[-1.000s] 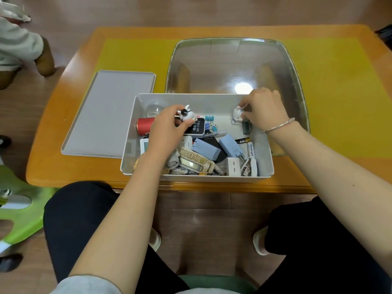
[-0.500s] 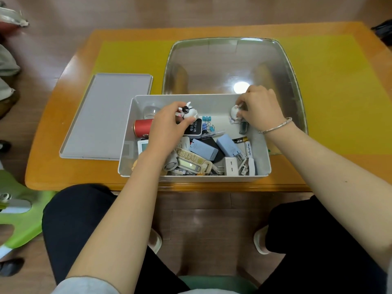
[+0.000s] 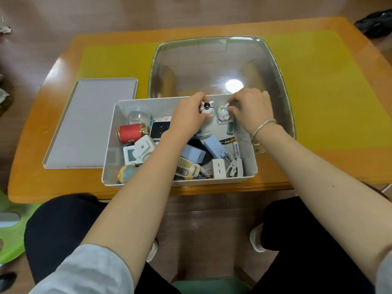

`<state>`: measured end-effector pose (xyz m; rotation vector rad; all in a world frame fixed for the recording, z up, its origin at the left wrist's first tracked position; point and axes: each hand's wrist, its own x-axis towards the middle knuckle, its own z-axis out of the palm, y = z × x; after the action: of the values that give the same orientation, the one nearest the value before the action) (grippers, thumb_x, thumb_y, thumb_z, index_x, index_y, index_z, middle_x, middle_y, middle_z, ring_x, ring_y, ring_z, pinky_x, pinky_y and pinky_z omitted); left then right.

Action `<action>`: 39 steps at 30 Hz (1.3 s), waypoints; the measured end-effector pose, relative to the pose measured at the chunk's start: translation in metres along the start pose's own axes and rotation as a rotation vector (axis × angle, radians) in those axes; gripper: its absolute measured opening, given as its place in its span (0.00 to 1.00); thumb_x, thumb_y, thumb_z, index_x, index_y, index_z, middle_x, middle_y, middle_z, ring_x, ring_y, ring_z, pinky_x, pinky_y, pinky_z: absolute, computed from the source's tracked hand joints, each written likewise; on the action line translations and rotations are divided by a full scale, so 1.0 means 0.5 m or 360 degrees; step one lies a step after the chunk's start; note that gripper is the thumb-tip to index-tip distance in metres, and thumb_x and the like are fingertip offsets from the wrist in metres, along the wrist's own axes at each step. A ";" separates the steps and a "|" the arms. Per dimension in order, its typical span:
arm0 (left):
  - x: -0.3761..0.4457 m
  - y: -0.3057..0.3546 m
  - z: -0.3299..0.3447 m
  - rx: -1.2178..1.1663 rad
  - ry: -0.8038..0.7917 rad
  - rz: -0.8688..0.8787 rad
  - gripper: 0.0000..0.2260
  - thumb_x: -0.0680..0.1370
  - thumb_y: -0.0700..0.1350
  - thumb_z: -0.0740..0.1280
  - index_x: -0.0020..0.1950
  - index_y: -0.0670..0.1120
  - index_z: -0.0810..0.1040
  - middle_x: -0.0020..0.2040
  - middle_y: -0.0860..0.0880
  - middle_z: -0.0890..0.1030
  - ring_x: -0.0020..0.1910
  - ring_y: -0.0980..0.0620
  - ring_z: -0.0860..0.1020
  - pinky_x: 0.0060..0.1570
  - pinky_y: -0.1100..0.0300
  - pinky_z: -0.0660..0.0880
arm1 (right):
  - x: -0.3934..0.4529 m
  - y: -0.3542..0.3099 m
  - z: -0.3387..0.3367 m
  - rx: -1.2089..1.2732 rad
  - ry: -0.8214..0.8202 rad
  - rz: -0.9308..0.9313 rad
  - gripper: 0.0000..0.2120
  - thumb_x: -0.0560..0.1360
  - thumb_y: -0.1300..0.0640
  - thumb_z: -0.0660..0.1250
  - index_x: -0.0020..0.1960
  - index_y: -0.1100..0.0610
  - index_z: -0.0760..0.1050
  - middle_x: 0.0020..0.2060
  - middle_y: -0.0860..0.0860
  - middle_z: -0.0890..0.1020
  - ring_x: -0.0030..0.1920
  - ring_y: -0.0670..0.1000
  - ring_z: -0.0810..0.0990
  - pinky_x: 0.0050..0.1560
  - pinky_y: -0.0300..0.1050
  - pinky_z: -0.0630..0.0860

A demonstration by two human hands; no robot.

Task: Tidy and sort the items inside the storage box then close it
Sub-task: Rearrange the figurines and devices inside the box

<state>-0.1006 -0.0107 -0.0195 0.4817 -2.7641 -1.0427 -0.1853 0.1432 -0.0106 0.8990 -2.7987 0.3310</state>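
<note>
Both hands at the far wall of the box (image 3: 110,164), centre of frame. Left hand (image 3: 187,117) curled round a white figure with a black head (image 3: 206,108); right hand (image 3: 251,108) pinches a second white figure (image 3: 222,114) by its top. The two figures sit just beside each other, near touching, above the far row of clutter

Step in hand, as I read it: grouping the two figures as a pair. To do it well:
- set them upright against the far wall, side by side, bases flat on the box floor, not on top of other items
- that corner isn't free: a grey vial (image 3: 230,127) lies right under the right figure; shift it first or the figure will tip
- let go one hand at a time, check each one stands

Room and edges:
- lower half of the box is packed: blue plugs (image 3: 215,148), white chargers (image 3: 218,170), batteries (image 3: 227,141); no slack there
- left end holds the red can (image 3: 129,133) and clear bulb (image 3: 137,116)
- clear tub (image 3: 275,66) touches or nearly touches the box's far wall, so knuckles have little clearance going over that edge
- lid (image 3: 91,124) lies flat on the desk (image 3: 63,179) left of the box, just beside it, ready for closing
- box's near wall sits close to the desk edge; don't drag it toward the lap
</note>
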 end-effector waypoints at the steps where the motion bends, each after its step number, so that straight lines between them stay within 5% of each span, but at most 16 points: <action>1: 0.002 0.002 0.007 0.0011 0.0005 -0.0010 0.13 0.73 0.43 0.74 0.55 0.49 0.76 0.38 0.54 0.74 0.38 0.51 0.74 0.36 0.61 0.70 | -0.001 0.000 0.002 -0.0010 0.0016 0.0017 0.07 0.76 0.52 0.66 0.51 0.50 0.80 0.48 0.50 0.82 0.51 0.54 0.77 0.53 0.49 0.67; 8: 0.003 0.009 0.038 0.0186 -0.0030 0.0007 0.14 0.73 0.41 0.72 0.58 0.45 0.77 0.53 0.45 0.76 0.49 0.44 0.75 0.51 0.52 0.73 | -0.002 -0.005 0.012 -0.0043 0.0014 0.0041 0.08 0.77 0.51 0.64 0.53 0.49 0.80 0.50 0.50 0.81 0.52 0.54 0.76 0.52 0.49 0.66; 13: -0.012 0.010 0.048 0.0232 0.0025 0.0036 0.15 0.76 0.41 0.69 0.62 0.46 0.74 0.59 0.44 0.73 0.52 0.44 0.75 0.48 0.58 0.67 | -0.003 -0.003 0.014 -0.0081 0.0012 0.0016 0.09 0.76 0.50 0.64 0.54 0.47 0.79 0.51 0.50 0.81 0.54 0.54 0.75 0.53 0.49 0.66; 29: -0.018 0.016 0.058 0.0223 0.0262 0.0056 0.12 0.77 0.39 0.67 0.60 0.44 0.75 0.55 0.45 0.78 0.51 0.46 0.76 0.52 0.53 0.74 | 0.000 -0.010 0.012 -0.0158 -0.0071 0.0038 0.10 0.76 0.48 0.64 0.54 0.48 0.79 0.47 0.50 0.82 0.55 0.54 0.74 0.55 0.51 0.65; 39: -0.016 0.019 0.059 0.0260 0.0261 0.0061 0.12 0.77 0.39 0.67 0.60 0.44 0.75 0.54 0.45 0.78 0.51 0.47 0.76 0.45 0.59 0.67 | -0.001 -0.013 0.000 -0.0154 -0.0153 0.0025 0.11 0.78 0.55 0.61 0.56 0.46 0.80 0.49 0.50 0.81 0.55 0.55 0.72 0.55 0.51 0.63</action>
<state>-0.1029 0.0171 -0.0356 0.5085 -2.7115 -0.7372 -0.1811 0.1381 -0.0099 0.8940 -2.8820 0.1566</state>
